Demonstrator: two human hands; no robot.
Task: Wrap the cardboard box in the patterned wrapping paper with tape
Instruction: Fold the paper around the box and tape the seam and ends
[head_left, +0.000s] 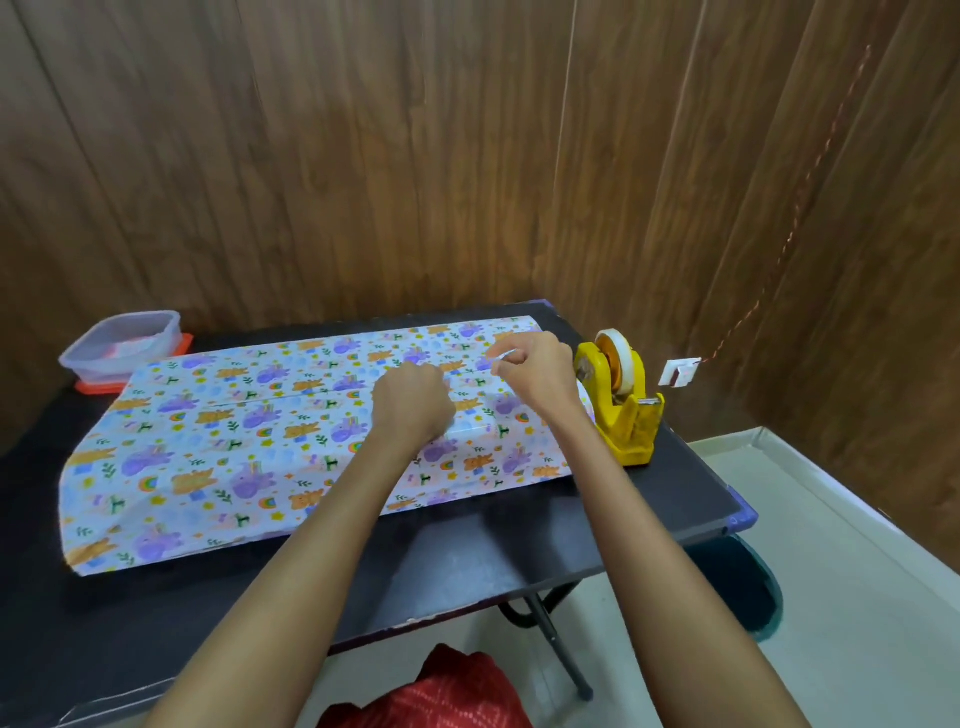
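Over the black tabletop (467, 561), the left hand (415, 400) rests curled on the animal-patterned wrapping paper (234, 441), grip indeterminate; the raised right hand (535, 374) pinches a clear tape strip (501, 356).

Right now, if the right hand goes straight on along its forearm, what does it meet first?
Likely the wooden wall behind the table. The right hand, pinching a tape strip, is over the wrapping paper with nothing standing ahead. Its height is unclear; it might brush the paper.
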